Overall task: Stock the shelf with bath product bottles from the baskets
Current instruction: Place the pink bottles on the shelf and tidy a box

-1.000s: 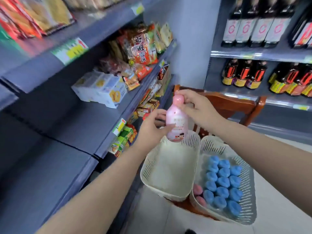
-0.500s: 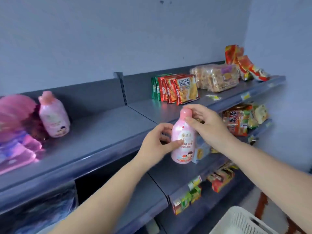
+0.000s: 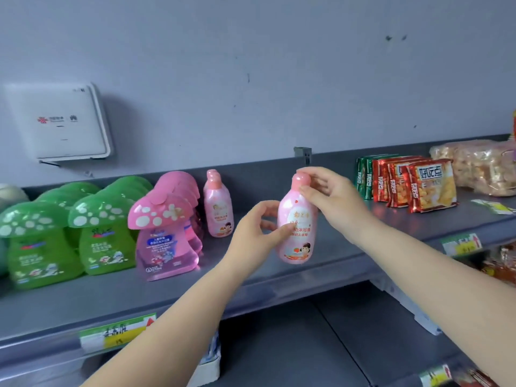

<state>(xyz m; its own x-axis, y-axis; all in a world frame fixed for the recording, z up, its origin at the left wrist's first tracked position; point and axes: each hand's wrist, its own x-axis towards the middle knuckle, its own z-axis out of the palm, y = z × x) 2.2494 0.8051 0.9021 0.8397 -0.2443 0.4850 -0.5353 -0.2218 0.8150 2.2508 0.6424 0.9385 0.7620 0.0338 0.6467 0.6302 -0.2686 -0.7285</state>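
Observation:
I hold a pink bath bottle (image 3: 296,233) upright in front of the grey top shelf (image 3: 251,277). My right hand (image 3: 332,202) pinches its pink cap and neck from the right. My left hand (image 3: 257,233) grips its body from the left, thumb on the label. A second identical pink bottle (image 3: 218,212) stands at the back of the shelf, left of the held one. The baskets are out of view.
Pink mushroom-cap bottles (image 3: 164,233) and green mushroom-cap bottles (image 3: 103,230) stand in rows on the shelf's left. Red and green snack packets (image 3: 410,185) and a clear bag of snacks (image 3: 480,169) fill the right. A white box (image 3: 58,124) hangs on the wall. Bare shelf lies between.
The view swung from the baskets on the chair up to the top shelf and then left along it. Both hands carried the pink bottle up in front of the shelf, grip unchanged.

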